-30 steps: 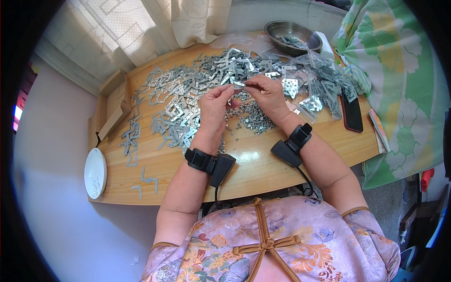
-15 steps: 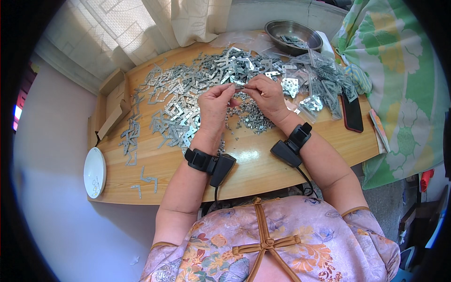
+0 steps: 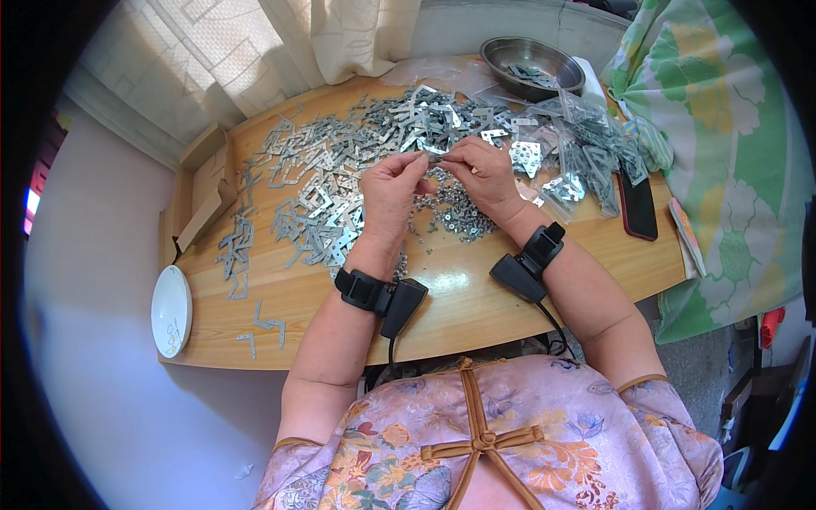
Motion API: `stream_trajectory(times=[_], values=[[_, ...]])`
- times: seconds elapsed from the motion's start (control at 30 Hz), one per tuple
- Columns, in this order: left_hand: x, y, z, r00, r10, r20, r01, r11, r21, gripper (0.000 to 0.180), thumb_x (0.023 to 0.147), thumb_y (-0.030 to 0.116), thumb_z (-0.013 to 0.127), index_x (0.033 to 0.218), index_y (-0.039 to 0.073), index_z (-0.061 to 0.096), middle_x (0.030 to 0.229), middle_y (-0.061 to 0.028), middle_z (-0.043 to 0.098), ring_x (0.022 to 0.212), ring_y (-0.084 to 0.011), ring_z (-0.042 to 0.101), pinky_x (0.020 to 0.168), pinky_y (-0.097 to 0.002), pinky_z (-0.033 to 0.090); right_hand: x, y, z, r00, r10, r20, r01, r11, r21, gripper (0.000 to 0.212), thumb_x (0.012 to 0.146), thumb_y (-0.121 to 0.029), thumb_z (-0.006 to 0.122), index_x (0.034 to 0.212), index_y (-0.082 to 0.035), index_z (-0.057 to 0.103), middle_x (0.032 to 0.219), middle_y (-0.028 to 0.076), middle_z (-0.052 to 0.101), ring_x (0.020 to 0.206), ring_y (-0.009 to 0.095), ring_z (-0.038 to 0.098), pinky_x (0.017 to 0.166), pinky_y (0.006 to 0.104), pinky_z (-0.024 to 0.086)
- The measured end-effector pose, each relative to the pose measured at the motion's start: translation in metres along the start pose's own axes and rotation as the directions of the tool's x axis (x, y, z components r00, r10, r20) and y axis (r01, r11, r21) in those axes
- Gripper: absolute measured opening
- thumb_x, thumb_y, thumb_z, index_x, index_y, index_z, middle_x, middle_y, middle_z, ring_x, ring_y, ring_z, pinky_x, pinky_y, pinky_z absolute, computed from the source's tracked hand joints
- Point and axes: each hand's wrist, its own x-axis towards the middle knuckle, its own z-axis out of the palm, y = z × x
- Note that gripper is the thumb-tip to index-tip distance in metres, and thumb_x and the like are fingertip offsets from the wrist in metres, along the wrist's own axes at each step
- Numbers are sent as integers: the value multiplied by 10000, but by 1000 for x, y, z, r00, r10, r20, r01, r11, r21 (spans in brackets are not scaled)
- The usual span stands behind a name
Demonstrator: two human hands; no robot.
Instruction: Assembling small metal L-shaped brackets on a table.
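"Look, left hand (image 3: 390, 184) and right hand (image 3: 484, 175) both pinched narrow on a small metal piece (image 3: 435, 158), right between the fingertips!"

"Why both?"

"Likely to steady something so slight. It looks grey, mostly hidden by fingers."

"And loose fasteners (image 3: 463, 214) lie just this side of the fingertips, perhaps for easy reach!"

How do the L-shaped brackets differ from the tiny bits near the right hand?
Shape: the L-shaped brackets are flat with two arms; the tiny bits are compact, many looking round. Size: each bracket is clearly larger than a tiny bit. Spread: the brackets sprawl widely across the table; the tiny bits fill a smaller patch by the right hand. Both look silver-grey and metallic.
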Motion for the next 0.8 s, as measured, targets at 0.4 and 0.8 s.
stream_trajectory(times=[0.4, 0.8], values=[[0, 1, 1, 1000, 15, 9, -15, 1000, 7, 155, 799, 107, 631, 890, -17, 646, 734, -50, 631, 537, -90, 557, 497, -201, 456, -1, 2, 1, 1000, -28, 9, 28, 999, -33, 118, 656, -59, 685, 695, -27, 578, 675, 90, 555, 621, 250, 563, 543, 314, 447], [0, 1, -1, 999, 5, 41, -6, 1000, 19, 164, 799, 108, 631, 905, -16, 643, 776, -64, 643, 555, -102, 556, 516, -211, 462, -1, 1, 0, 999, -36, 19, 37, 999, -30, 121, 667, -78, 686, 699, -38, 577, 677, 86, 557, 621, 248, 564, 540, 316, 448]])
